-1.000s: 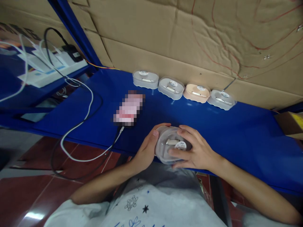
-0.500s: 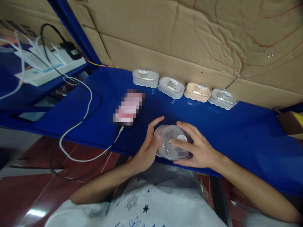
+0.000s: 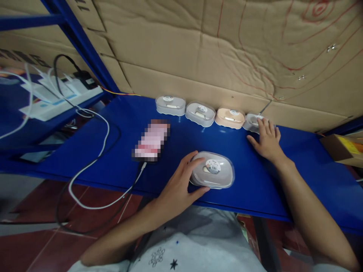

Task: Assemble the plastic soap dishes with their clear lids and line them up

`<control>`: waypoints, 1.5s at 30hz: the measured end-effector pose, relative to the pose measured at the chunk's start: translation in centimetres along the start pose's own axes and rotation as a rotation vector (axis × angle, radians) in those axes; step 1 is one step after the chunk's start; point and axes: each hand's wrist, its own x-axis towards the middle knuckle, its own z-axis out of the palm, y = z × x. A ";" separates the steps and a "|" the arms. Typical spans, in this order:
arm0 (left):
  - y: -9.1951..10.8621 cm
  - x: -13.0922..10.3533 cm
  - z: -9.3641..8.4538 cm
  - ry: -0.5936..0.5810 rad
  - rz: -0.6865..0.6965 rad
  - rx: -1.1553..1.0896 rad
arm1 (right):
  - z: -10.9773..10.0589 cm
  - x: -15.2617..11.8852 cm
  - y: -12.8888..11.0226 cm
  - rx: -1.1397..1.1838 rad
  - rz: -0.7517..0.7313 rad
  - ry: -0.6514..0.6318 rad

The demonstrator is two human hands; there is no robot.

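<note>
A grey oval soap box (image 3: 224, 175) with a clear lid and a round white label lies near the front edge of the blue table. My left hand (image 3: 178, 183) grips its left end, thumb on the near side and fingers over the far side and lid. My right hand (image 3: 268, 141) is spread open over the rightmost grey soap box (image 3: 250, 121) of the back row and partly covers it. Whether its fingertips touch that lid I cannot tell. To the left in the row stand a peach soap box (image 3: 230, 121) and two grey soap boxes (image 3: 200, 116), (image 3: 170, 108).
A phone (image 3: 151, 141) with a blurred screen lies left of my left hand, a white cable (image 3: 106, 202) plugged into it. A power strip (image 3: 56, 100) with chargers sits at far left. Cardboard (image 3: 176, 60) stands behind the row; a carton (image 3: 337, 151) is at right.
My right hand has left the near soap box and moved right and back to the rightmost one in the row. The near box now sits flatter, its lid in place, with my left hand still on it.
</note>
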 end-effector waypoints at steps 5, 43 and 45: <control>-0.1 0.1 -0.1 0.041 -0.023 0.052 | -2.2 -1.3 -1.0 -0.168 -0.045 -0.067; 0.0 1.0 0.9 0.125 0.044 0.659 | 1.1 2.0 -4.3 0.227 -0.133 -0.148; 0.0 1.0 0.9 0.124 0.046 0.660 | 1.2 2.3 -2.8 0.172 -0.093 -0.113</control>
